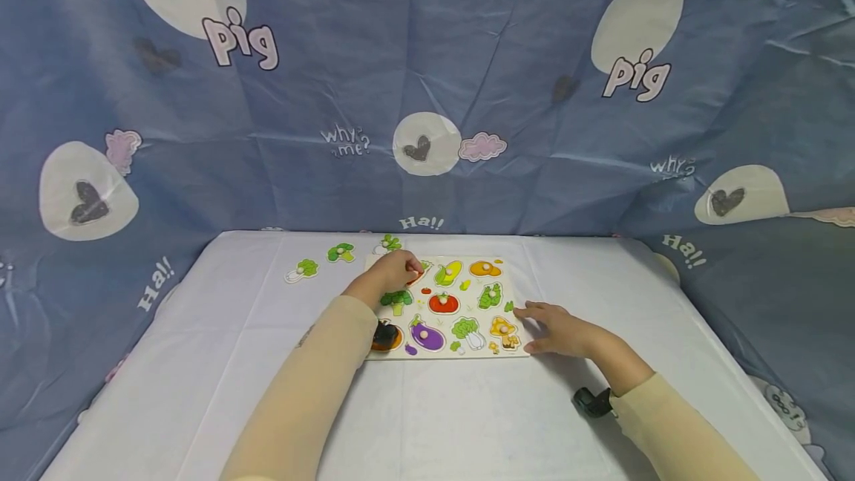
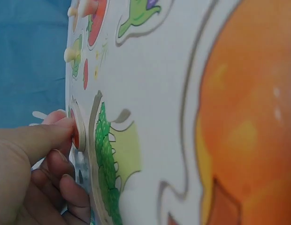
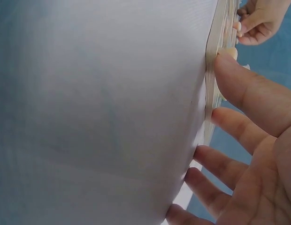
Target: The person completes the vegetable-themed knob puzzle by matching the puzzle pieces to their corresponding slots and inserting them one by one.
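A white wooden puzzle board [image 1: 467, 306] with vegetable pictures lies on the table. My left hand [image 1: 390, 273] is over its upper left part, thumb and fingertips pinching a red vegetable puzzle piece [image 2: 75, 133]. That piece stands tilted at the board surface in the left wrist view; its exact kind is hidden by the fingers. Beside it is a broccoli picture [image 2: 108, 159] with no knob showing. At the board's right edge rests my right hand [image 1: 557, 329], fingers spread and thumb by the near corner, fingertips touching the edge [image 3: 211, 70].
Loose pieces lie left of and behind the board: a leafy cabbage [image 1: 303, 269], a broccoli [image 1: 341, 252] and a leafy white vegetable [image 1: 387, 244]. Knobbed pieces such as the eggplant [image 1: 427, 336] and tomato [image 1: 444, 303] sit in the board. A blue printed cloth [image 1: 427, 199] hangs behind.
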`<action>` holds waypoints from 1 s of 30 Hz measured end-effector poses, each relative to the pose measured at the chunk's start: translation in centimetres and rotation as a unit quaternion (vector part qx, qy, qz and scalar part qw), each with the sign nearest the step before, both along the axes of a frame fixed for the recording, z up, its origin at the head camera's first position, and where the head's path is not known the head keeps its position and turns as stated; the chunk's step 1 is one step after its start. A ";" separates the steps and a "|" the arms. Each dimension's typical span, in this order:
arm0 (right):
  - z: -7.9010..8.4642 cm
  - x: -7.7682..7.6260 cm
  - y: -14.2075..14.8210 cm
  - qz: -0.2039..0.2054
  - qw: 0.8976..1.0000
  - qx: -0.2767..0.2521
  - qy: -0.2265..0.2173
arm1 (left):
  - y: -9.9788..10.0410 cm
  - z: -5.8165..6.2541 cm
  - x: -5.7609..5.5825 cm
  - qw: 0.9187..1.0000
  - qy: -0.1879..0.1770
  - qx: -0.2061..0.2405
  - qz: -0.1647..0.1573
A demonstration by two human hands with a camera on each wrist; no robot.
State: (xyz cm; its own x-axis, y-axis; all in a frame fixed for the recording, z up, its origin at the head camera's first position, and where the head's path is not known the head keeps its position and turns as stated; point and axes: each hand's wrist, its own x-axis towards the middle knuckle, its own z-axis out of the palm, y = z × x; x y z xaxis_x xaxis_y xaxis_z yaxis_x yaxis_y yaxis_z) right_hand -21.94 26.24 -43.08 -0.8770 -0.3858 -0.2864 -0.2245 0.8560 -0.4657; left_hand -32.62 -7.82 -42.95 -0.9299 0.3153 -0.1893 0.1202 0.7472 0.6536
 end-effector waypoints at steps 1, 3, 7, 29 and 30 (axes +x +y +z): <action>0.0 0.0 0.0 0.000 1.000 0.000 0.000 | 0.1 0.0 0.1 1.000 -0.001 0.006 0.004; 0.0 0.0 0.1 0.002 1.000 0.000 0.002 | 0.2 0.1 0.2 1.000 -0.004 0.018 0.014; -0.1 -0.1 0.2 0.005 1.000 0.000 0.004 | 0.3 -0.1 0.1 0.999 -0.006 0.033 0.026; -0.1 -0.2 0.1 0.009 1.000 0.000 0.003 | 0.2 -1.0 -0.1 0.998 0.018 0.039 0.052; -0.1 -0.1 0.1 0.008 1.000 -0.001 0.002 | 0.2 -1.1 -0.1 0.998 0.017 0.042 0.052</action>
State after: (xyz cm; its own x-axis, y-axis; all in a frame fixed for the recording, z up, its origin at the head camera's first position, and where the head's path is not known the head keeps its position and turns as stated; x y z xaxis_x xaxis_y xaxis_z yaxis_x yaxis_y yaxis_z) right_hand -22.09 26.36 -43.20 -0.8724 -0.3996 -0.2816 -0.2395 0.8515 -0.4665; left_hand -32.73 -7.63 -44.08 -0.9638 0.2307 -0.1333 0.0689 0.6990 0.7118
